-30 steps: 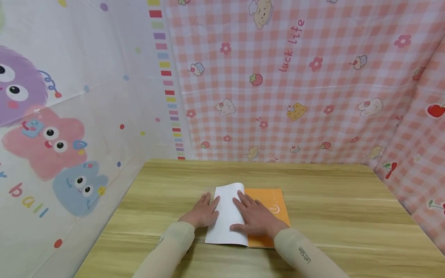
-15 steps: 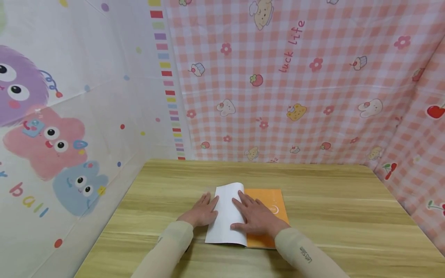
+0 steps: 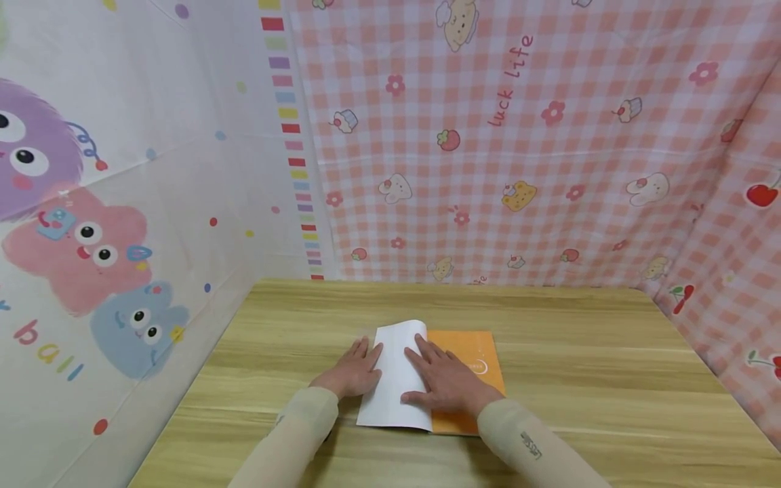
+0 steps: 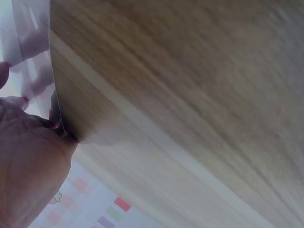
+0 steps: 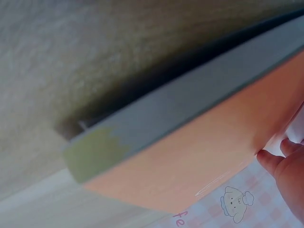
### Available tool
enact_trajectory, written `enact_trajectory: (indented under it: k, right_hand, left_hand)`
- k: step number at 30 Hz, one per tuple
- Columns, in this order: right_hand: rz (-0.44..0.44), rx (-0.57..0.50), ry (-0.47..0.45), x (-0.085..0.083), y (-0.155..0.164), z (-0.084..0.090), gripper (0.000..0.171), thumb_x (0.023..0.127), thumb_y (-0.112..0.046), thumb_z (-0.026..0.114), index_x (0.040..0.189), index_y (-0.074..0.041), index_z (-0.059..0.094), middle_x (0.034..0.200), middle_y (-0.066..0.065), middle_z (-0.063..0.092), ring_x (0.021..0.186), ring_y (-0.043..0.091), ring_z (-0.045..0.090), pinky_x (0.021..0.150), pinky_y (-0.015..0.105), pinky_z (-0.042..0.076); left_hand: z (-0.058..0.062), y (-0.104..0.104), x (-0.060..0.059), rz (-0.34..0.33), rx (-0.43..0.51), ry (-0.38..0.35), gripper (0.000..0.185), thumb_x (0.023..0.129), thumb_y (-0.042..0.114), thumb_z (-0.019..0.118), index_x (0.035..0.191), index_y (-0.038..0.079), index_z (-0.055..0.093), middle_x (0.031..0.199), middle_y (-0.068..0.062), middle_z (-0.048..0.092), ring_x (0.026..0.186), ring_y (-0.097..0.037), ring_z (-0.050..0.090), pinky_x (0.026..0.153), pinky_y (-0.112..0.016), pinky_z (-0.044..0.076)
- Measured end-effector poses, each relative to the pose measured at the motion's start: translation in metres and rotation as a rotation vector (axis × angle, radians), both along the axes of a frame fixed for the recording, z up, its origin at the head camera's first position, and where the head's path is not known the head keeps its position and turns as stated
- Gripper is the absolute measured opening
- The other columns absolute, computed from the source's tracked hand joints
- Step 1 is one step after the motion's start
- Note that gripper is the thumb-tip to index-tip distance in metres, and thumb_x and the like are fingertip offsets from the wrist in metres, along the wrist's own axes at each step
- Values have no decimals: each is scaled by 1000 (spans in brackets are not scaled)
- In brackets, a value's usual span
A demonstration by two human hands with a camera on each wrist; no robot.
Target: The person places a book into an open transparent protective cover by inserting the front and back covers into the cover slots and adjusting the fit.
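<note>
From my remote seat I see the orange booklet [image 3: 470, 379] lying toward the near edge of the table [image 3: 579, 352], midway between its left and right edges. A white page [image 3: 393, 373] is turned over to its left. My left hand [image 3: 352, 371] rests flat at the page's left edge, fingers straight and released; my right hand [image 3: 448, 383] presses flat across page and cover, grasping nothing. I judge the page turned but not yet flat: its far end bows up.
</note>
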State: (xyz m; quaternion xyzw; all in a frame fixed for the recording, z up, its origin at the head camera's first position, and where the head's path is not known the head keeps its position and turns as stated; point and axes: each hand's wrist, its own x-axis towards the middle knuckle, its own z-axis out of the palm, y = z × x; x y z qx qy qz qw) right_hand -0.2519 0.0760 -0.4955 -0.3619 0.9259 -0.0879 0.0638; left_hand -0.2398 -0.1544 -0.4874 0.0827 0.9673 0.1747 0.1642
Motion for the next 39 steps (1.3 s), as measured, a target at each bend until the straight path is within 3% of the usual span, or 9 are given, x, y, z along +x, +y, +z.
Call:
enact_trajectory:
  k: [7,17,27,35,39]
  right_hand:
    - [-3,29,19,-1,-3,-6,95,89,-80,37,159,-18,24,166,11,8,149,32,19,113,57,28]
    - [-9,37,32,5,-9,3,91,91,-74,44,158,-15,28,165,14,12,147,37,24,112,57,30]
    - [28,-24,10,7,-1,8,86,94,-69,44,157,-14,29,165,12,15,148,31,23,111,57,30]
    - [42,-7,20,5,-2,2,86,94,-71,40,158,-15,29,165,12,15,146,34,27,110,59,30]
    - [36,11,15,4,-4,-1,86,94,-72,39,158,-17,27,165,10,13,146,35,27,111,59,29]
  left_hand:
    - [0,0,0,-3,-5,8,59,104,32,42,157,12,28,163,-20,11,151,-34,6,120,-49,13]
    - [1,0,1,-26,-15,24,60,104,31,41,158,10,27,163,-21,11,151,-35,6,120,-47,12]
    - [3,-2,0,-24,28,22,59,104,31,41,158,11,27,163,-20,12,151,-34,7,120,-48,13]
    - [1,-8,-3,-28,70,18,67,100,26,49,156,0,24,163,-20,13,151,-33,10,120,-46,13]
    - [1,-11,-3,-22,54,6,66,99,29,52,155,2,30,164,-19,12,151,-33,9,120,-47,14]
